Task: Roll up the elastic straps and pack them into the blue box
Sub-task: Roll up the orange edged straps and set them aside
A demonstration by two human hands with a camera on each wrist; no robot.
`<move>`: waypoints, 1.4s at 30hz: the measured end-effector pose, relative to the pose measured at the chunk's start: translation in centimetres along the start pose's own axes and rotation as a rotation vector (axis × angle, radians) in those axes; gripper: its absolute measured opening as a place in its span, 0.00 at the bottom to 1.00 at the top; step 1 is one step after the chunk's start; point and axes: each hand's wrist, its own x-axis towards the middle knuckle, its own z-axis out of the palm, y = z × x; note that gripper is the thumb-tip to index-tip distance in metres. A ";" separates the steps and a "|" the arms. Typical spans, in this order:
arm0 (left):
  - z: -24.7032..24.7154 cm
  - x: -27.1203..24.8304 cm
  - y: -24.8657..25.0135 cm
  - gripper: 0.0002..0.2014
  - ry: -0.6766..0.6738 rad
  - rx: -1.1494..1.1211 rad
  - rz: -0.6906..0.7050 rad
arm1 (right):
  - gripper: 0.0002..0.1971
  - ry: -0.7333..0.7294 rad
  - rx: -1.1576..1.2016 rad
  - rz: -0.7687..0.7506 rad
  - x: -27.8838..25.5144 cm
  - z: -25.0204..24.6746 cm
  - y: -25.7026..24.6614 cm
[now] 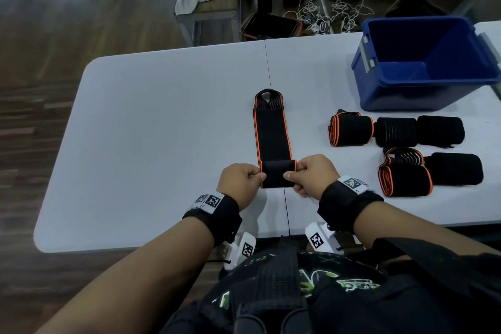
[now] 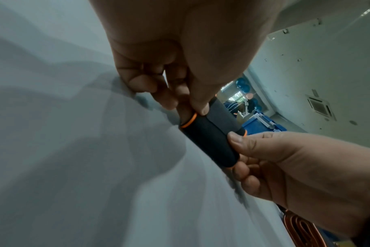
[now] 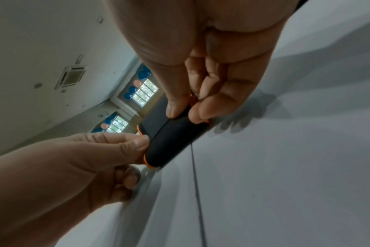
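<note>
Elastic strap [image 1: 272, 130], black with orange edging, flat on white counter [image 1: 162, 130], near end rolled into short roll [image 1: 278, 177] between both sets of fingers. Unrolled length running straight away from fingers, loop end farthest out.

Left hand [image 1: 240, 186] at left end of roll: thumb on top, fingers [image 2: 167, 100] curled under, pinching roll's left edge by the orange border. Same pinch seen in left wrist view, roll [image 2: 209, 138] crossing frame diagonally, resting on counter [image 2: 74, 150].

Right hand [image 1: 311, 175] at right end of roll: thumb pressed on top, fingers [image 3: 205, 107] curled below, pinching right edge. Right wrist view: roll [image 3: 169, 138] held at both ends, left hand [image 3: 74, 167] entering from lower left, counter seam running just under roll.

Right of right-hand fingers, well apart: five rolled straps [image 1: 401, 152] on counter in two rows. Back row of three, leftmost orange-edged, other two plain black, touching side by side. Front row of two, left one orange-edged with loose loop on top, right one plain black.

Beyond rolled straps, far right: blue box [image 1: 425, 62] upright on counter, interior visible, nothing seen inside.
</note>
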 end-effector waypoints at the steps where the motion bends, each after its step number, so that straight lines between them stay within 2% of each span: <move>1: -0.1 0.1 0.2 0.15 -0.018 0.020 -0.013 | 0.15 -0.003 -0.008 0.017 0.1 0.0 -0.1; 5: -0.4 0.5 0.8 0.16 -0.044 0.050 -0.070 | 0.17 -0.005 -0.013 0.039 0.1 0.0 -0.8; 10: -0.7 0.6 1.3 0.15 -0.054 0.040 -0.114 | 0.18 -0.001 -0.157 0.043 0.2 0.2 -1.8; 13: -0.6 0.7 1.4 0.11 -0.024 0.043 -0.142 | 0.18 -0.005 -0.226 0.042 0.5 -0.2 -2.1; 15: -0.7 0.6 1.5 0.06 0.028 0.050 -0.150 | 0.14 0.016 -0.255 -0.004 0.6 -0.3 -2.3; 16: -0.7 0.4 1.8 0.07 0.054 0.049 -0.141 | 0.12 0.039 -0.270 -0.035 0.6 -0.3 -2.4; 19: -0.5 0.2 1.9 0.14 0.081 0.135 0.006 | 0.17 0.093 -0.371 -0.169 0.8 -0.3 -2.6; 23: -0.4 0.2 1.8 0.13 0.110 0.357 0.179 | 0.16 0.082 -0.561 -0.352 1.1 -0.4 -2.3; 26: -0.4 0.3 1.4 0.13 0.108 0.446 0.243 | 0.13 0.076 -0.637 -0.406 1.1 -0.2 -2.0; 28: -0.2 0.1 1.2 0.12 0.089 0.547 0.266 | 0.15 0.065 -0.681 -0.403 1.1 0.0 -1.7; 30: 0.1 -0.1 1.2 0.17 0.051 0.632 0.240 | 0.17 0.054 -0.699 -0.395 0.9 0.2 -1.6; 32: 0.2 -0.4 1.0 0.27 0.000 0.658 0.197 | 0.20 0.017 -0.707 -0.399 0.6 0.1 -1.4; 34: 0.1 -0.5 0.6 0.34 -0.049 0.635 0.170 | 0.27 -0.038 -0.733 -0.395 0.3 -0.6 -1.2; 36: -0.1 -0.5 0.2 0.35 -0.073 0.553 0.133 | 0.36 -0.066 -0.752 -0.364 0.5 -1.4 -1.0; 37: -0.2 -0.3 0.0 0.34 -0.074 0.498 0.108 | 0.37 -0.067 -0.747 -0.347 0.8 -1.7 -0.8; 42: -0.4 0.8 -0.3 0.26 -0.030 0.347 0.025 | 0.21 -0.038 -0.511 -0.388 1.9 -1.4 -0.4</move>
